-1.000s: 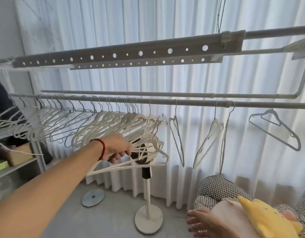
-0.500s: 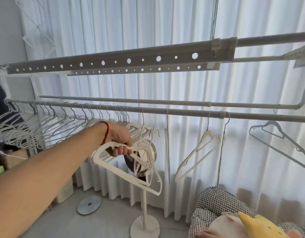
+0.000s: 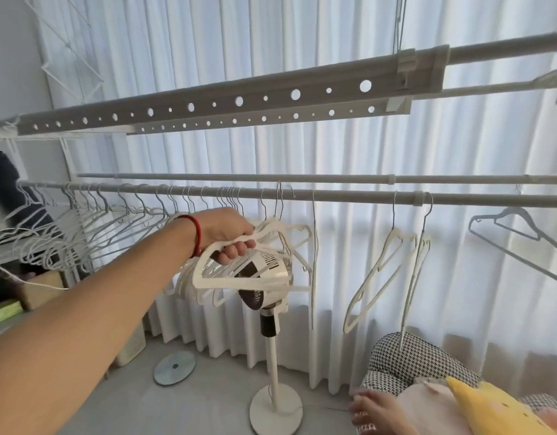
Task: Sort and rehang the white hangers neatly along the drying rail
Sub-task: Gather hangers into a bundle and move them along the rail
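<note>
White pleated curtain (image 3: 349,146) fills the back wall, light coming through. In front, a flat grey perforated bar (image 3: 239,102) with round holes of two sizes runs overhead. Below it two round grey poles; the nearer one is the drying rail (image 3: 349,196), jointed by a collar towards the right.

Left half of the rail: dense row of thin white hangers (image 3: 92,233), wire hooks crowded, bodies tangled and tilted at uneven angles. Right of centre: one hanger seen edge-on (image 3: 314,262), then a loose pair (image 3: 393,271) hanging askew, well apart from the crowd. A grey hanger (image 3: 522,243) hangs farther right, from what I cannot tell.

Left hand (image 3: 227,237), red cord at the wrist, reaches out under the rail; its grip is curled tight round the top bar of a bundle of white hangers (image 3: 239,274), flat, matte, slim plastic-looking frames with rounded shoulders, stacked roughly together. The bundle sits just below the rail, beside the crowded row; whether its hooks are on the rail cannot be told.

A pedestal fan (image 3: 271,328), white pole and round base, stands behind the bundle. A shiny disc (image 3: 174,367) lies on the grey floor.

Right hand (image 3: 377,412) at lower right, fingers loose, rests on a pale pink cushion beside a yellow plush (image 3: 497,412) and houndstooth fabric (image 3: 406,359).
</note>
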The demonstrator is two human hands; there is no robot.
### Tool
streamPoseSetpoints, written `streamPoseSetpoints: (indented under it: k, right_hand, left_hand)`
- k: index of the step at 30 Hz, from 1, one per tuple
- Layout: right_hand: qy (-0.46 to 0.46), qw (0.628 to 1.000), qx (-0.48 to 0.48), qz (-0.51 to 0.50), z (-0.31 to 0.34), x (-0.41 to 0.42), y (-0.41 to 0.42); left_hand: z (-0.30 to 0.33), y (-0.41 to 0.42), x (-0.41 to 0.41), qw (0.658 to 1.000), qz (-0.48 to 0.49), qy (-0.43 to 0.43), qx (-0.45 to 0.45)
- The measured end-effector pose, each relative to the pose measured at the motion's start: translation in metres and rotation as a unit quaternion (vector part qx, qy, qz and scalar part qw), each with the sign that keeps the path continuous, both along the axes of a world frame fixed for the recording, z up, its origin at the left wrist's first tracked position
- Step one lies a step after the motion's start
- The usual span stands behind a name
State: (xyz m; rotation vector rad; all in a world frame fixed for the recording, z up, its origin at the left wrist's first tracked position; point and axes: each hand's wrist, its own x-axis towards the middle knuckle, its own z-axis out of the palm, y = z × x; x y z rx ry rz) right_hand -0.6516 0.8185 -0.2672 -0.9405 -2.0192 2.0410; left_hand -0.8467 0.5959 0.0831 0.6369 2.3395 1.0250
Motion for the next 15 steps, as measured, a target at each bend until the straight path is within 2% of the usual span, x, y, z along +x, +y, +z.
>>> streamPoseSetpoints:
  k: [4, 9, 15]
  right_hand:
    - [0.088, 0.986, 0.116, -0.075, 0.051, -0.004, -0.005]
    - [0.139, 0.969, 0.206, -0.002, 0.097, -0.016, -0.022]
    - [0.102, 0.933, 0.338, 0.069, 0.107, -0.022, -0.029]
  left_hand:
    - [-0.005, 0.013, -0.006, 0.998, 0.017, 0.031, 0.059]
    - [-0.052, 0.039, -0.014, 0.992, 0.048, -0.015, 0.118]
    - [-0.092, 0.051, -0.013, 0.984, 0.050, -0.010, 0.168]
